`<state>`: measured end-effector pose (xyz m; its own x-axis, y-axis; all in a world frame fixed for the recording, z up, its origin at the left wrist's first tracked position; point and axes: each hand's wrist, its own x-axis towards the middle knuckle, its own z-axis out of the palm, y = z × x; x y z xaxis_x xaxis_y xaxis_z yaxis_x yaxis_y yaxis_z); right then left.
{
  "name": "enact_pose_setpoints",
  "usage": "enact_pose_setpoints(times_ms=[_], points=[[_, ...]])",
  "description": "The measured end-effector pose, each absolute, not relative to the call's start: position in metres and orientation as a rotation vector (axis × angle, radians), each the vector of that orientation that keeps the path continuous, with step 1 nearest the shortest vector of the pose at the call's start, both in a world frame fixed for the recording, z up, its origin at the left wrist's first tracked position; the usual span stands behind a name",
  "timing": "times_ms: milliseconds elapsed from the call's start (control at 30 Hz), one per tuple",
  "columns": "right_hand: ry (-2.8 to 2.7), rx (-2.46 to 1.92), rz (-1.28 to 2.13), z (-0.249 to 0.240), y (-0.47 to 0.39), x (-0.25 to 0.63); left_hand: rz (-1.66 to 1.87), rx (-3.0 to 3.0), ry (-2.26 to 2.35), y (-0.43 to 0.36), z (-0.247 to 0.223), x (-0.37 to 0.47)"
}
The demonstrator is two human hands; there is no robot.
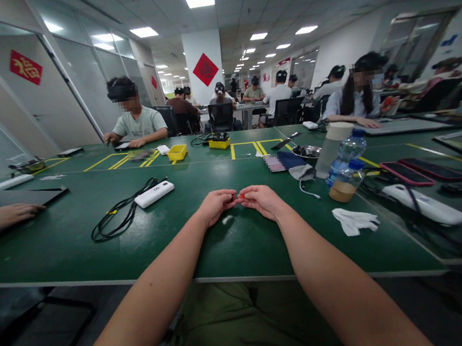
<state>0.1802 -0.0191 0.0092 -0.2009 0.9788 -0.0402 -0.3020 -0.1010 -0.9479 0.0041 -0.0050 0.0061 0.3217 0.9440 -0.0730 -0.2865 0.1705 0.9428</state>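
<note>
– Over the near part of the desk (pixel 97 258): where's the small piece?

– Small red piece (pixel 241 196), between the two sets of fingertips. Right hand (pixel 262 200): grip closed on it, thumb and finger. Left hand (pixel 217 206): fingertips drawn together beside it; whether they pinch anything, cannot tell.

– Handling?

– Judgement only: light, probably firm, easily flicked out by a hard squeeze. Material and surface too small to read; fragility unknown.

– Best hold?

– Opposite sides, finger pads only, light pressure, one end left exposed for the other hand. Low over the desk, since a slip could send it skittering.

– Anything near?

– Small white item (pixel 227 219) by the left hand, toward the wearer. Blurred; kind uncertain.
</note>
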Motion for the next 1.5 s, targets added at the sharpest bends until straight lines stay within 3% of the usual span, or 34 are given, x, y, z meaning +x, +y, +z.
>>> enact_pose_setpoints(times_ms=[1500], points=[[-1.111,-0.861,1.55,0.0081,-0.0179,0.1823,1.027,1.257,0.78,-0.0057,0.0035,0.0033]])
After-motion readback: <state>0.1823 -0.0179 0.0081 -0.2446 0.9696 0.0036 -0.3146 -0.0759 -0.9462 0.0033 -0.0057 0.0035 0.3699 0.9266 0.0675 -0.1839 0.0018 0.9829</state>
